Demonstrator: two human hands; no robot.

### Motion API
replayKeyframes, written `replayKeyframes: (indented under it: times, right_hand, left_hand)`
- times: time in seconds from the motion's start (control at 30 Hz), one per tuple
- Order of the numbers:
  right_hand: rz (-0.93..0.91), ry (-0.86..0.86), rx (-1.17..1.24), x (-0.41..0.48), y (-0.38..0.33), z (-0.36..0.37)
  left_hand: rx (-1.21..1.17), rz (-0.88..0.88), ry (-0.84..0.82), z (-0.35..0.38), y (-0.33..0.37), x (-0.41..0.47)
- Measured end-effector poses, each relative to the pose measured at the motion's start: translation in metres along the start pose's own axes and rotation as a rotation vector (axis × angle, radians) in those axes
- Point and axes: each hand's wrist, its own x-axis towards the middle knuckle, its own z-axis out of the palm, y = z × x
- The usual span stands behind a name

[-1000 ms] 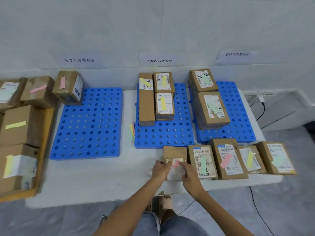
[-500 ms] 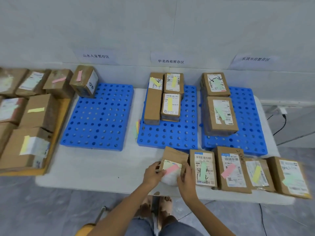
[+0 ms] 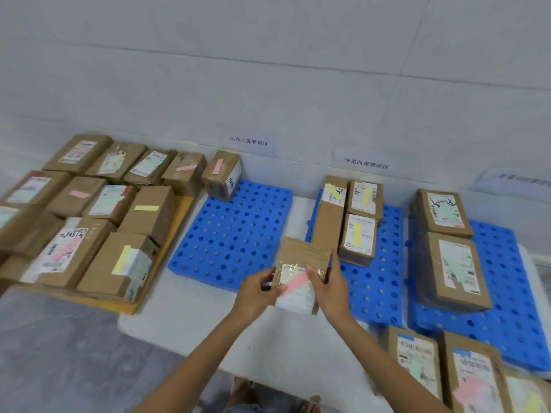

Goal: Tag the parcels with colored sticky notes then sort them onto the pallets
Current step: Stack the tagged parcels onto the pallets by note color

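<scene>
A small brown parcel (image 3: 302, 257) with a pink sticky note (image 3: 295, 283) on its label is lifted off the white table (image 3: 268, 347). My left hand (image 3: 256, 289) grips its left edge and my right hand (image 3: 329, 289) grips its right edge. It hangs over the gap between the left blue pallet (image 3: 232, 234) and the middle blue pallet (image 3: 372, 281). The left pallet carries one pink-tagged parcel (image 3: 222, 174) at its far corner. Yellow-tagged parcels (image 3: 357, 222) lie on the middle pallet, green-tagged parcels (image 3: 450, 257) on the right pallet (image 3: 507, 293).
Several tagged brown parcels (image 3: 89, 213) are piled on an orange board (image 3: 176, 231) at the left. More tagged parcels (image 3: 441, 371) line the table's front right edge. Paper signs (image 3: 249, 141) hang on the wall behind the pallets. Grey floor lies below the table.
Both hands have lifted the pink-tagged parcel off the table's front edge and carried it up and to the left, toward the pallets. The view has swung left, showing the pile on the orange board.
</scene>
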Motion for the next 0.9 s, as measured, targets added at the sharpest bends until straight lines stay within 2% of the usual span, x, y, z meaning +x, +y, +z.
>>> replayKeyframes:
  times: [0.13,0.23,0.4,0.6,0.7,0.77,0.83,0.9]
  right_hand:
    - [-0.066,-0.078,0.123,0.039,-0.044,0.047]
    - [0.041,-0.135,0.134,0.07,-0.057,0.091]
    - [0.268,-0.26,0.346,0.106,-0.073,0.149]
    - [0.367,-0.119,0.319,0.159,-0.075,0.192]
    - [0.359,-0.05,0.251,0.175,-0.076,0.207]
    - [0.362,-0.015,0.206,0.184,-0.076,0.214]
    - [0.36,0.021,0.155,0.191,-0.079,0.216]
    - [0.328,0.054,0.083,0.209,-0.083,0.217]
  left_hand:
    - [-0.021,-0.006,0.077,-0.058,0.006,0.043]
    - [-0.039,-0.037,0.108,-0.097,0.002,0.081]
    - [0.048,-0.068,0.068,-0.136,-0.016,0.153]
    - [0.181,-0.048,-0.037,-0.161,-0.028,0.213]
    - [0.216,0.011,-0.086,-0.167,-0.033,0.23]
    - [0.284,0.135,0.044,-0.177,-0.03,0.24]
    - [0.32,0.276,0.257,-0.192,-0.02,0.248]
    - [0.375,0.324,0.371,-0.212,-0.013,0.277]
